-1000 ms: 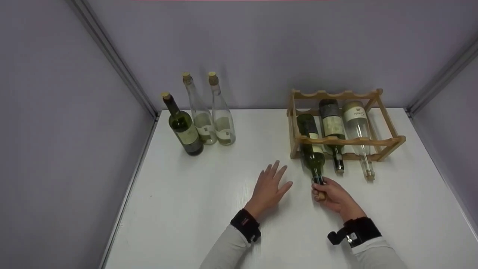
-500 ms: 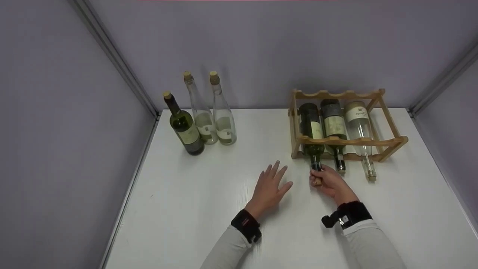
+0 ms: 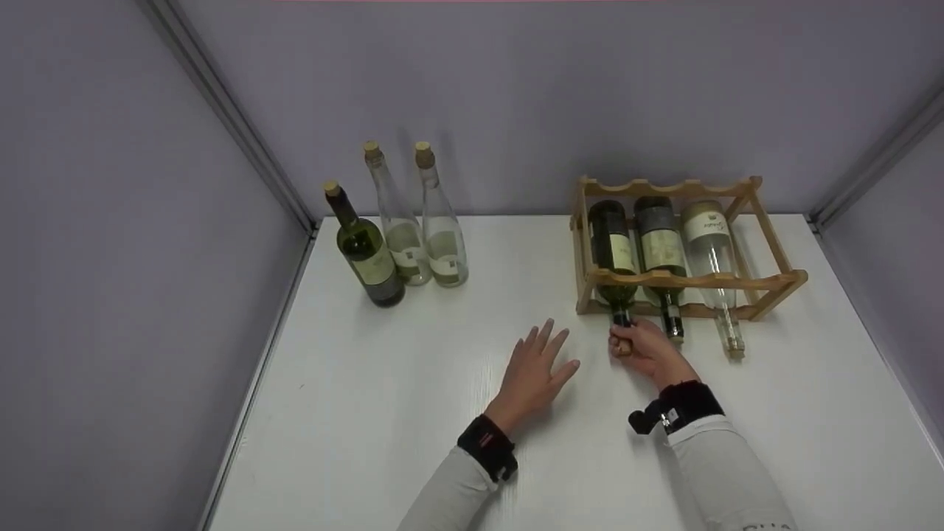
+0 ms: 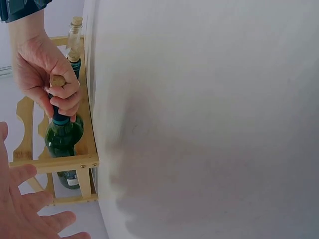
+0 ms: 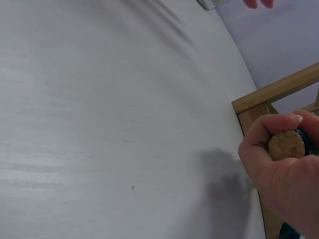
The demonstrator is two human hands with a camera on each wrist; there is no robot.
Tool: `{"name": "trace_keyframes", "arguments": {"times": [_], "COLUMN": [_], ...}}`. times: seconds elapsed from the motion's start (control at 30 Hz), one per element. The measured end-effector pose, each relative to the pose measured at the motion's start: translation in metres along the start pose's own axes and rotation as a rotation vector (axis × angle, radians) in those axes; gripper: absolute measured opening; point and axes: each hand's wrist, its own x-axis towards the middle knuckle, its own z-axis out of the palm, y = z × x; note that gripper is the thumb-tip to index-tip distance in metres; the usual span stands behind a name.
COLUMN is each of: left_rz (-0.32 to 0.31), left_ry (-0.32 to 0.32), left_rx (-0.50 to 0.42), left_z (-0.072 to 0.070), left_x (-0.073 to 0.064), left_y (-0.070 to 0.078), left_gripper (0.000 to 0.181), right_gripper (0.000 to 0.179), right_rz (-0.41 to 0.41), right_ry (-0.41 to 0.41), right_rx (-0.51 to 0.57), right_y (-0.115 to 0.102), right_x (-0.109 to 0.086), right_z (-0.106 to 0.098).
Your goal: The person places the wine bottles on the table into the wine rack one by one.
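Observation:
My right hand (image 3: 649, 349) grips the corked neck of a green wine bottle (image 3: 613, 251), which lies in the leftmost place of a wooden wine rack (image 3: 686, 280). The bottle's base points to the back wall and its neck sticks out at the front. In the right wrist view the cork (image 5: 286, 145) shows between curled fingers; the left wrist view shows the same grip on the bottle (image 4: 63, 138) from the other side. My left hand (image 3: 529, 372) has its fingers spread, holding nothing, over the white table left of the rack.
Beside the gripped bottle lie a second green bottle (image 3: 661, 247) and a clear bottle (image 3: 712, 254), necks forward. At the back left stand a corked green bottle (image 3: 372, 262) and two clear corked bottles, one of them the right clear bottle (image 3: 444, 243). Walls enclose the table (image 3: 354, 428).
My right hand has pushed the green bottle back, away from me, so it lies deeper in the rack and less of its neck sticks out. The left hand has stayed in place.

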Motion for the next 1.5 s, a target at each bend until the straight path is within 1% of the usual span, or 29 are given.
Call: {"name": "trace_keyframes", "arguments": {"times": [0.1,0.2,0.27,0.4,0.43,0.57,0.7,0.8,1.03,1.27,1.5], "left_rz": [-0.006,-0.017,-0.022,-0.020,-0.018,-0.017,-0.023,-0.022,-0.011,-0.005,-0.005], "left_ry": [-0.006,-0.010,-0.007,-0.001,0.000,-0.006,-0.012,-0.011,-0.003,-0.002,-0.007], "left_rx": [-0.003,0.006,0.023,0.039,0.039,0.041,0.042,0.048,0.074,0.046,0.055], "left_z": [-0.0007,-0.0022,-0.0026,-0.0032,-0.0032,-0.0033,-0.0027,-0.0026,-0.0034,-0.0041,-0.0032], "left_x": [-0.0002,0.0003,0.0010,0.0020,0.0019,0.0013,0.0008,0.0004,-0.0016,-0.0044,-0.0054], "left_y": [0.0003,0.0002,-0.0001,-0.0003,-0.0002,-0.0004,-0.0009,-0.0011,-0.0002,-0.0008,-0.0019], "left_gripper": [0.063,0.064,0.064,0.064,0.064,0.064,0.063,0.063,0.064,0.065,0.065], "right_gripper": [0.031,0.030,0.026,0.011,0.011,0.016,0.026,0.031,0.040,0.038,0.036], "right_rz": [-0.008,-0.029,-0.044,-0.060,-0.060,-0.049,-0.048,-0.058,-0.074,-0.087,-0.116], "right_ry": [0.000,-0.006,0.004,0.039,0.045,0.067,0.067,0.061,0.135,0.195,0.250], "right_rx": [-0.001,-0.035,-0.055,-0.089,-0.095,-0.105,-0.104,-0.144,-0.249,-0.316,-0.385], "right_y": [0.0011,0.0022,0.0025,0.0026,0.0025,0.0033,0.0067,0.0083,0.0062,0.0061,0.0062], "right_x": [0.0018,0.0028,0.0035,0.0055,0.0060,0.0073,0.0078,0.0078,0.0071,0.0075,0.0084], "right_z": [-0.0009,-0.0003,0.0014,0.0052,0.0054,0.0052,0.0025,0.0011,0.0009,0.0018,0.0051]}}
